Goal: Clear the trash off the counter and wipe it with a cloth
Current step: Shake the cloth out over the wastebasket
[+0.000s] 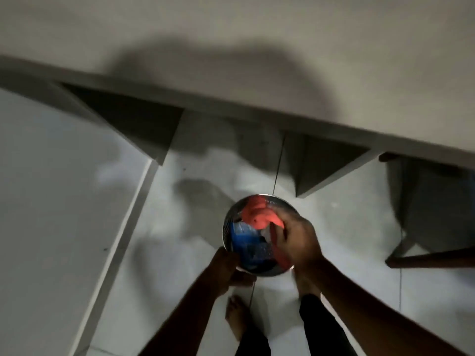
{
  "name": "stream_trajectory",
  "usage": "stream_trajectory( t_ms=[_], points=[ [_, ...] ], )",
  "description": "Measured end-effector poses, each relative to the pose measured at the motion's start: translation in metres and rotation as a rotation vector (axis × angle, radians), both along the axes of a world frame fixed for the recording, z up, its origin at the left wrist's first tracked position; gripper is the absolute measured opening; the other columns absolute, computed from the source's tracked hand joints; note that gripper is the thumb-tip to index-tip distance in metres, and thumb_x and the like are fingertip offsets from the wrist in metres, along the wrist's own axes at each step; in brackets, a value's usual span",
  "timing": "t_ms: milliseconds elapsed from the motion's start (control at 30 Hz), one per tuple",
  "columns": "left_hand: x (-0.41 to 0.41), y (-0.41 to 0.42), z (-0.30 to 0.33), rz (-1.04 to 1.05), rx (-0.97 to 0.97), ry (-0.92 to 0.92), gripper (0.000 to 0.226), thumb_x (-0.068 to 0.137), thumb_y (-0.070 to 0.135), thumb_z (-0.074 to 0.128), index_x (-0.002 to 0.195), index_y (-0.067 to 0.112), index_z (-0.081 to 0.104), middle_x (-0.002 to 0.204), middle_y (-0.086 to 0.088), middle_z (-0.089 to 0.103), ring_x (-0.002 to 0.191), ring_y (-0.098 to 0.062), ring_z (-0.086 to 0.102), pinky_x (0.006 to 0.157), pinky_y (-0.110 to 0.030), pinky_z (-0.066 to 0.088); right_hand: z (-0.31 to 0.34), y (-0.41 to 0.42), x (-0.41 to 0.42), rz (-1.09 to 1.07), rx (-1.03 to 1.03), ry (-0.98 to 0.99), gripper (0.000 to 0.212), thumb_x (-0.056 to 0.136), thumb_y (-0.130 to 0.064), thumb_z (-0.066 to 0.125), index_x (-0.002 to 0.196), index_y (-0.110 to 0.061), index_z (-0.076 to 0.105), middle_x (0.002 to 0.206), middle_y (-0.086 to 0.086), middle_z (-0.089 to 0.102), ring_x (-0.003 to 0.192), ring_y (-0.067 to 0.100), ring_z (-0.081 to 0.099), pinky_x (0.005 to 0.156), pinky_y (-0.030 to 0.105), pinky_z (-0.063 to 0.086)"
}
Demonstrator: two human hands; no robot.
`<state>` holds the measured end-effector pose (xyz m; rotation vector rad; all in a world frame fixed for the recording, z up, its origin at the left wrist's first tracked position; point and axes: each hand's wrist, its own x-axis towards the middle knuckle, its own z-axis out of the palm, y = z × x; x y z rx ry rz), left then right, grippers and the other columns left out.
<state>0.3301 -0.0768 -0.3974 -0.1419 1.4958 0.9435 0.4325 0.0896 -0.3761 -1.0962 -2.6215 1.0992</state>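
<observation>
A round shiny metal bin (227,222) is held over the white floor in front of the grey counter (257,60). Inside it lie a crumpled red-orange piece (257,214), a blue wrapper (244,240) and something white. My left hand (226,263) grips the bin's near left rim. My right hand (295,240) reaches into the bin from the right, its fingers closed on the red-orange piece. The frame is blurred.
The counter's front edge (257,104) runs from upper left to right, with dark openings (133,124) below it. A dark wooden stool (431,214) stands at the right. A raised white ledge (51,201) fills the left. My bare feet (237,319) stand on the tiled floor.
</observation>
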Motion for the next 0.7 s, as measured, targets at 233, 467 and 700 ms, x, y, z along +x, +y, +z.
stream_trajectory(
  t_ms=[233,467,700],
  points=[
    [0.019,-0.003,-0.112,0.18,-0.122,-0.152,0.055,0.083,0.03,0.065,0.132,0.01,0.051,0.115,-0.027,0.068,0.087,-0.043,0.072,0.068,-0.044,0.063,-0.091,-0.011,-0.006,-0.102,-0.186,-0.005,0.046,0.089,-0.021,0.05,0.134,-0.028,0.057,0.123,-0.004,0.071,0.109,0.016,0.066,0.096,0.025,0.051],
    [0.007,0.007,-0.095,0.055,-0.248,-0.038,0.033,0.096,0.014,0.051,0.123,-0.006,0.054,0.086,-0.019,0.058,0.072,-0.034,0.063,0.074,-0.046,0.059,-0.082,-0.027,-0.016,-0.058,-0.137,-0.016,0.047,0.092,-0.007,0.051,0.139,-0.012,0.054,0.135,0.007,0.063,0.124,0.023,0.058,0.109,0.029,0.042],
    [-0.044,0.053,0.119,0.159,-0.1,0.325,0.055,0.086,0.069,0.046,0.102,0.021,0.066,0.095,-0.007,0.076,0.086,-0.024,0.074,0.061,-0.028,0.057,0.054,-0.041,-0.033,0.024,-0.043,0.022,0.066,0.09,-0.007,0.058,0.151,-0.012,0.033,0.155,0.009,0.041,0.143,0.024,0.037,0.116,0.044,0.035]
  ],
)
